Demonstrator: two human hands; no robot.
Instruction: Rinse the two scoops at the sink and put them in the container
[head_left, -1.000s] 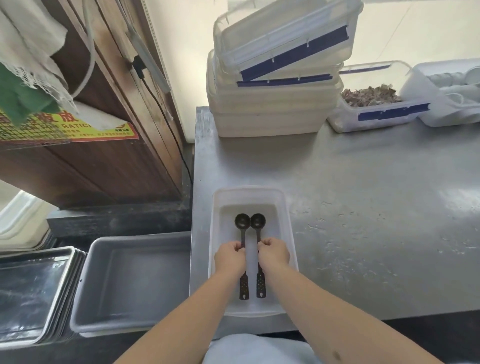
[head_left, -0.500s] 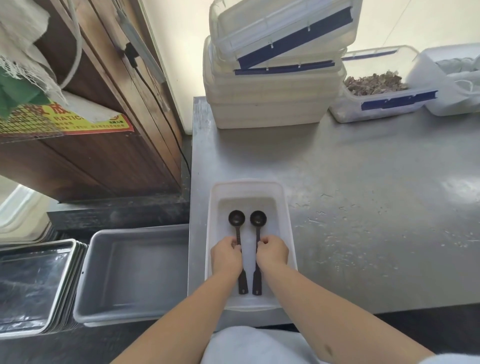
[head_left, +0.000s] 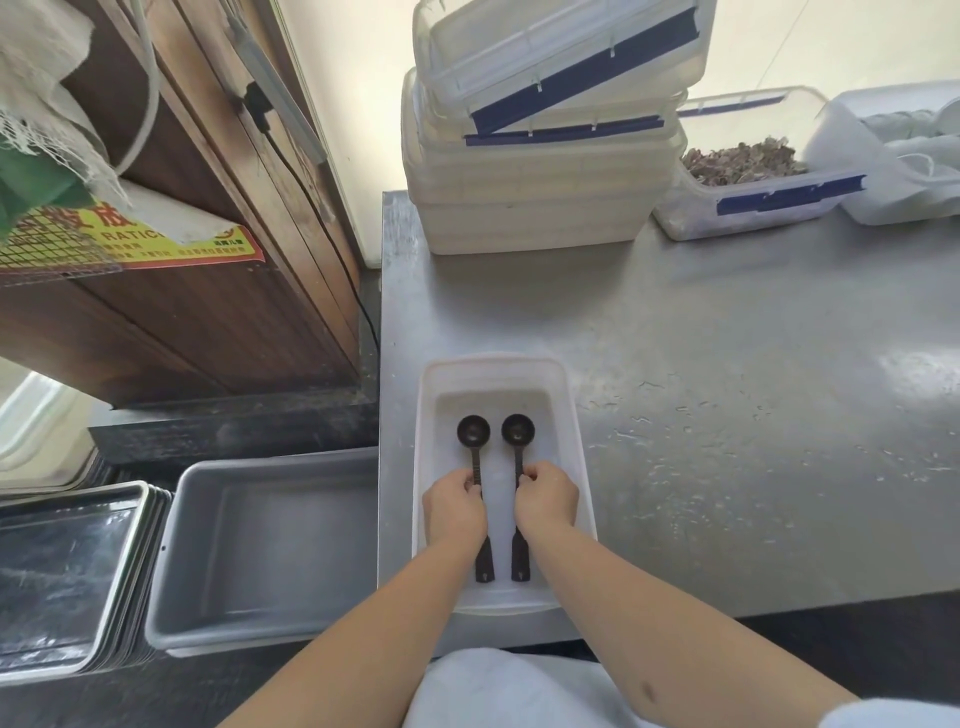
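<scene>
Steel counter (head_left: 727, 364): scoops (head_left: 474, 431) now parallel (apart) in container (head_left: 576, 467), each hand (head_left: 454, 506) still gripping one.

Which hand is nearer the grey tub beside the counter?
Left. The left hand holds its scoop in the white container, on the side nearest the grey tub; the right hand is farther away.

**Scoops spread apart in the container**

The two scoops are side by side but no longer touching: a second ago the bowls sit against each other, now there's a clear gap between left scoop (head_left: 474, 431) and right scoop (head_left: 518, 429). Left hand (head_left: 455, 505) and right hand (head_left: 546, 500) sit wider apart, each gripping its handle mid-length. Handles run parallel toward the near edge of the container (head_left: 576, 441).
</scene>
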